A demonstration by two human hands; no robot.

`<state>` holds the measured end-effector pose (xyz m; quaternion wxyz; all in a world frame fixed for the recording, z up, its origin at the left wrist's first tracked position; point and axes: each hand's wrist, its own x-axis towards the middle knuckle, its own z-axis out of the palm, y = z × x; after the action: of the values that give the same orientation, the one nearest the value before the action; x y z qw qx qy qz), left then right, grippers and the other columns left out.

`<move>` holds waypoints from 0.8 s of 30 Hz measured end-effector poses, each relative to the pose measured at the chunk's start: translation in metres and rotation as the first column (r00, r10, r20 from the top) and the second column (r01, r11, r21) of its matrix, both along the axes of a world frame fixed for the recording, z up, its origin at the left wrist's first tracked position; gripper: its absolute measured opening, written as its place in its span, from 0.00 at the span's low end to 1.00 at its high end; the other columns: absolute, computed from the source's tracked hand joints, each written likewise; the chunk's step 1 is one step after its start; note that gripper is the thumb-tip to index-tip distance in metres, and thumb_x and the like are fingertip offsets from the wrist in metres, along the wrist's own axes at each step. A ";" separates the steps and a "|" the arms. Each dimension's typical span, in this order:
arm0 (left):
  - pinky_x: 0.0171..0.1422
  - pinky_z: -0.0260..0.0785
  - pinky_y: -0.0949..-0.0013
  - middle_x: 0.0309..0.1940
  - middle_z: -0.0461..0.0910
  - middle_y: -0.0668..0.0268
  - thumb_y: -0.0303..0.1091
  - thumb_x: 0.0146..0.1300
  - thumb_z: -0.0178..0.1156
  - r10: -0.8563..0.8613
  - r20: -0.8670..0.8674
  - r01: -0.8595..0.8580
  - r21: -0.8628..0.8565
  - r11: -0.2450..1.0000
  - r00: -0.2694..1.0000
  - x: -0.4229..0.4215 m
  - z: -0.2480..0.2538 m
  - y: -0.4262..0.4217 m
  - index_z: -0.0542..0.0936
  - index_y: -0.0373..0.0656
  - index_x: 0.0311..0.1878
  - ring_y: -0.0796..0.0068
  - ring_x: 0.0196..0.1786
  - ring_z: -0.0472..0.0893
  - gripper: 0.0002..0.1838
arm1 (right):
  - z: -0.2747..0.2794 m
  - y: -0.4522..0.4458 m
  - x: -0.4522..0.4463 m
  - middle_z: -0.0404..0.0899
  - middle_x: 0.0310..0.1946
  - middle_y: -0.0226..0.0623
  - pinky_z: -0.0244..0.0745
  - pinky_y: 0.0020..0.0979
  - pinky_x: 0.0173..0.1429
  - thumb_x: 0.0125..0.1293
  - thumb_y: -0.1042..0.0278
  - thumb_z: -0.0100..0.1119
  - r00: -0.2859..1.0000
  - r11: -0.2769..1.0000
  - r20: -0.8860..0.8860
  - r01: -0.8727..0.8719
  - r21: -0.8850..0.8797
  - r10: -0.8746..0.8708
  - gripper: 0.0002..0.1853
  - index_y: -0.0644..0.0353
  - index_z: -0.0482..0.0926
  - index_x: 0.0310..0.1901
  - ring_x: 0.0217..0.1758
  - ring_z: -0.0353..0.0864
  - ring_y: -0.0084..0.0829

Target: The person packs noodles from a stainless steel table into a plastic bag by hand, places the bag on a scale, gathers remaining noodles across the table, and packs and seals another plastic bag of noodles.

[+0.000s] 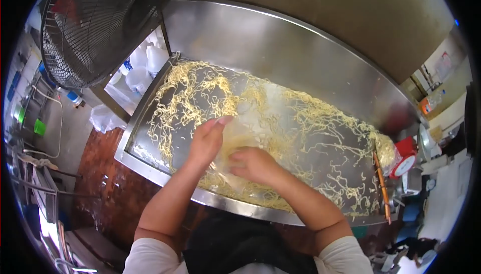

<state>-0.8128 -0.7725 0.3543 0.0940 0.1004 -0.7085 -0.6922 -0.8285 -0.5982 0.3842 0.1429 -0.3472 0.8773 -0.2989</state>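
The left hand [207,140] reaches in over the noodles [223,104], fingers pointing away from the body and its grip half hidden, and here's the right hand [256,165] just beside it, fingers curled loosely inward; there's so much blur between the two that I cannot tell whether either one has strands in its grasp. The noodles lie all over the metal desk [145,169], heaped thickest at the far left, strung along the back panel [280,43] and thinner towards the right. Watch that front lip! Strands lie right up against it below the hands, and a careless sweep towards the body could tip some over onto the reddish floor [100,184]. Tangling looks the other danger: those curls cross one another, so a hard tug on one clump might drag its neighbours along or snap them. Over on the right, a wooden stick [381,186] lies at the desk's end, close to loose strands, and a wide push that way could knock it. Now the pose: both forearms angle inward from the white sleeves [345,256], elbows bent and apart, the left hand slightly farther forward, the right turned across towards it.
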 end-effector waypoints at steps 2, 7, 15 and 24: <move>0.20 0.47 0.80 0.13 0.59 0.81 0.44 0.74 0.48 0.008 -0.066 -0.013 -0.080 0.997 0.998 0.000 -0.014 -0.009 0.81 0.40 0.51 0.88 0.16 0.56 0.19 | 0.023 0.011 -0.015 0.81 0.42 0.49 0.76 0.37 0.50 0.57 0.58 0.66 0.964 0.997 0.258 0.077 -0.019 -0.069 0.22 0.65 0.80 0.48 0.43 0.83 0.39; 0.22 0.47 0.79 0.13 0.58 0.82 0.44 0.73 0.48 0.020 0.090 -0.024 0.045 0.999 0.996 0.027 0.018 -0.022 0.83 0.40 0.46 0.89 0.17 0.55 0.19 | -0.001 0.029 -0.032 0.67 0.64 0.54 0.69 0.37 0.65 0.47 0.52 0.74 0.991 0.998 0.121 0.049 0.035 -0.053 0.53 0.61 0.54 0.72 0.64 0.72 0.46; 0.21 0.45 0.78 0.13 0.58 0.81 0.43 0.73 0.48 0.055 0.067 -0.053 -0.029 0.998 0.996 0.027 0.020 -0.036 0.83 0.40 0.43 0.89 0.16 0.54 0.18 | -0.084 0.052 -0.014 0.82 0.36 0.46 0.75 0.38 0.45 0.57 0.61 0.60 0.951 0.955 0.267 0.074 0.287 -0.154 0.15 0.60 0.80 0.44 0.41 0.82 0.39; 0.27 0.53 0.80 0.19 0.66 0.81 0.41 0.71 0.50 -0.058 0.055 0.061 -0.062 0.996 0.997 -0.004 0.033 -0.006 0.82 0.39 0.49 0.90 0.21 0.60 0.17 | 0.016 -0.018 -0.032 0.82 0.39 0.47 0.76 0.37 0.48 0.58 0.65 0.59 1.000 0.986 0.028 0.009 -0.167 -0.004 0.15 0.59 0.80 0.46 0.42 0.83 0.42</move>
<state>-0.8164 -0.7781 0.3874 0.0576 0.0947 -0.7352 -0.6688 -0.8602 -0.6159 0.4005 0.1243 -0.3509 0.8482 -0.3767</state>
